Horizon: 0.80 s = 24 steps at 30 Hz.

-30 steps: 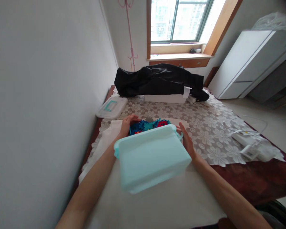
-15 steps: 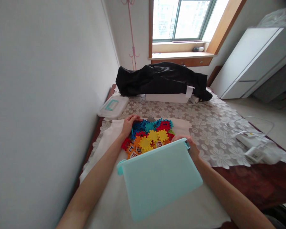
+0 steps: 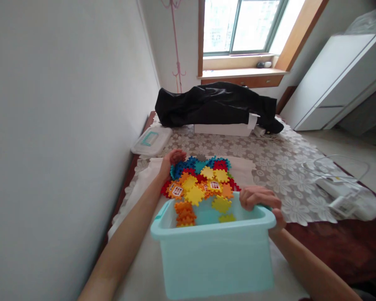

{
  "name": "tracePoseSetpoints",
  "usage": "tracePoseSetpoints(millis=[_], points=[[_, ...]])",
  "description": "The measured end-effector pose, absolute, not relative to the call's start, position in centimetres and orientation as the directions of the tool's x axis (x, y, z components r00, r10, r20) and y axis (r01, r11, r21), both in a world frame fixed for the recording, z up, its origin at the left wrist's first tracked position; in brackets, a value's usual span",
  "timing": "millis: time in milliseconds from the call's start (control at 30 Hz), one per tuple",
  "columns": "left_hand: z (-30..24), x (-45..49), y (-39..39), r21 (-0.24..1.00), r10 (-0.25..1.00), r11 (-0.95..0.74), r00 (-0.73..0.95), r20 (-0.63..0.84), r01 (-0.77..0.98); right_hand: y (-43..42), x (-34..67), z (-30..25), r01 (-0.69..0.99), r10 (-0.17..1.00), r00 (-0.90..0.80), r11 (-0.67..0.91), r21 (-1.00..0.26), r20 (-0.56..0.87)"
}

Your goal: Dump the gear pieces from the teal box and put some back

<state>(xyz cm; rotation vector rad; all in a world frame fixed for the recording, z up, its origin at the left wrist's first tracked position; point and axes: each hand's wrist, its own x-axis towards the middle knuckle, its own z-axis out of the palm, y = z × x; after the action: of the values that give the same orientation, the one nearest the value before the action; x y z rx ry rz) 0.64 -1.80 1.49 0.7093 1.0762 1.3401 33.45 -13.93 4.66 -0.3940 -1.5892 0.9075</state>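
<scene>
My right hand [image 3: 259, 200] is closed over the right end of a light-blue plastic bin [image 3: 217, 261], its fingers on the rim. The bin stands nearly upright, tipped slightly so that its mouth shows. Inside lie orange gear-shaped pieces [image 3: 184, 214] and a few yellow ones [image 3: 222, 204]. Just beyond its far rim spreads a pile of toy gear-edged building pieces [image 3: 194, 195] in red, blue, yellow and orange, some with white window inserts. My left hand [image 3: 176, 156] rests beside the blue pieces at the pile's far left, fingers loosely bent and holding nothing visible.
A white cloth [image 3: 241, 167] lies under the pile on a lace-covered table [image 3: 278, 175]. By the left wall is a clear lid [image 3: 152, 141] with a teal handle. A black cover [image 3: 216, 104] lies over a white box at the back. A white device with a cable [image 3: 347, 196] sits on the right.
The bin has turned back from steeply tipped to nearly upright, showing its inside. My right hand has come lower and nearer with it. My left fingers have curled and lifted slightly off the pile.
</scene>
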Motion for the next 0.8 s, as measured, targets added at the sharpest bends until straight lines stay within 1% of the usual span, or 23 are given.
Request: tracePoseSetpoints(millis=[100,167,200,267,333,400,433,500,567,600,633,700,800], points=[[1.5,0.5,-1.7,0.895,0.975,0.142,-0.096,-0.200,-0.422,-14.1,33.8,5.4,-0.190,0.632,-0.270,0.704,-0.684,0.726],[1.3,0.4,-1.6,0.903,0.978,0.133,-0.095,-0.187,-0.409,-13.9,34.0,5.5,-0.171,0.615,-0.294,0.719,-0.673,0.732],[1.3,0.4,-1.5,0.910,0.979,0.129,-0.095,-0.180,-0.393,-13.8,34.1,5.4,-0.164,0.625,-0.294,0.712,-0.683,0.723],[1.2,0.4,-1.4,0.931,0.983,0.121,-0.090,-0.161,-0.345,-13.4,34.0,4.9,-0.156,0.684,-0.281,0.660,-0.735,0.673],[1.1,0.4,-1.4,0.950,0.986,0.115,-0.079,-0.144,-0.292,-13.1,33.6,4.2,-0.188,0.763,-0.253,0.565,-0.804,0.595],[1.2,0.5,-1.5,0.961,0.990,0.097,-0.076,-0.120,-0.257,-12.9,33.1,3.5,-0.257,0.848,-0.217,0.429,-0.866,0.484],[1.2,0.5,-1.5,0.965,0.991,0.087,-0.075,-0.108,-0.247,-12.8,32.7,3.2,-0.292,0.895,-0.192,0.340,-0.894,0.403],[1.2,0.6,-1.5,0.969,0.993,0.070,-0.081,-0.092,-0.235,-12.8,32.0,3.1,-0.344,0.968,-0.153,0.134,-0.929,0.197],[1.2,0.7,-1.5,0.968,0.991,0.073,-0.092,-0.098,-0.238,-12.7,31.4,3.5,-0.379,0.988,-0.155,-0.055,-0.924,0.005],[1.1,0.7,-1.5,0.967,0.989,0.079,-0.099,-0.106,-0.242,-12.6,31.1,3.8,-0.395,0.984,-0.169,-0.123,-0.910,-0.060],[1.1,0.6,-1.4,0.967,0.988,0.082,-0.107,-0.110,-0.242,-12.4,31.0,4.1,-0.408,0.977,-0.188,-0.173,-0.896,-0.103],[1.0,0.5,-1.2,0.971,0.987,0.074,-0.123,-0.104,-0.228,-11.8,30.9,4.6,-0.429,0.968,-0.208,-0.221,-0.876,-0.142],[0.9,0.5,-1.0,0.979,0.986,0.039,-0.150,-0.070,-0.202,-10.8,31.3,4.4,-0.423,0.973,-0.206,-0.186,-0.887,-0.106]])
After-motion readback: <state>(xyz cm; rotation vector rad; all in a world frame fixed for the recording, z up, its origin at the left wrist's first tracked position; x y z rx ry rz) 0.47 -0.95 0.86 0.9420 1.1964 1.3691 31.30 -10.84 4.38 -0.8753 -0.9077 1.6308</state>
